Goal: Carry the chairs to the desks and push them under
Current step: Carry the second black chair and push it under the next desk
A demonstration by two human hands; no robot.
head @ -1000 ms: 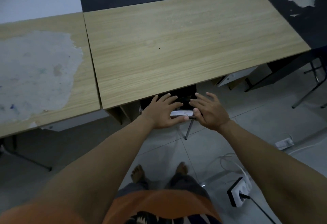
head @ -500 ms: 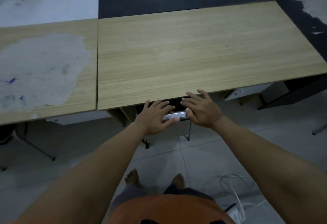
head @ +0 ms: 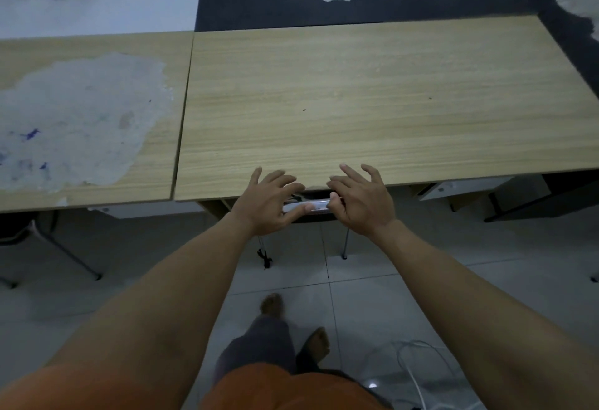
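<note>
A chair (head: 319, 207) stands almost fully under the light wooden desk (head: 356, 101); only its chrome top rail and two thin legs show below the front edge. My left hand (head: 269, 202) presses on the rail's left end, thumb along the bar, fingers spread and lifted over the desk edge. On the rail's right end my right hand (head: 361, 202) rests the same way, fingers apart. Neither hand wraps around the rail. The seat is hidden by the desktop.
A second desk (head: 81, 117) with a worn grey patch adjoins on the left, with another chair's legs (head: 64, 254) beneath it. White units (head: 444, 187) sit under the right side. White cables (head: 418, 361) lie on the tiled floor near my bare feet.
The chair has slid farther under the desk and I have stepped closer. My fingers have lifted off the rail and spread over the desk edge.
</note>
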